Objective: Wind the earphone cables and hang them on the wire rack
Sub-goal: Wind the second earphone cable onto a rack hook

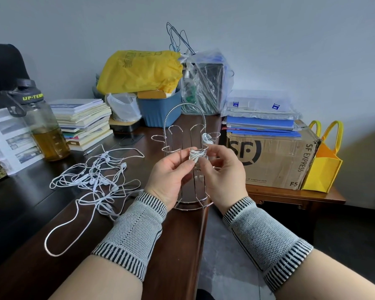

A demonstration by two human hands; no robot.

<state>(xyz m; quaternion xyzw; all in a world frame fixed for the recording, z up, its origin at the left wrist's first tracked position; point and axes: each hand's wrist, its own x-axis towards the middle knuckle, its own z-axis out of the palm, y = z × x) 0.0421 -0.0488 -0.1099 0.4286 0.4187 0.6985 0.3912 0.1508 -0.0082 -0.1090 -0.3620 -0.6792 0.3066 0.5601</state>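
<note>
Both the left hand (171,172) and right hand (220,167) pinch 1 wound earphone bundle (197,155) in front of the wire rack (187,161) at the desk's (41,245) right edge. Another bundle (207,138) hangs on the rack; loose earphone cables (95,180) lie left.

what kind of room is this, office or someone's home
Probably an office or study corner used for storage: a dark wooden desk with stacked books, blue folders and a courier carton against a bare wall.

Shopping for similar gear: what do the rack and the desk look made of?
Rack: thin bent wire, likely chromed steel, with bright silvery glints. Desk: dark brown wood or veneer, glossy; faint grain and reflections show, but solid or laminate can't be told.
</note>
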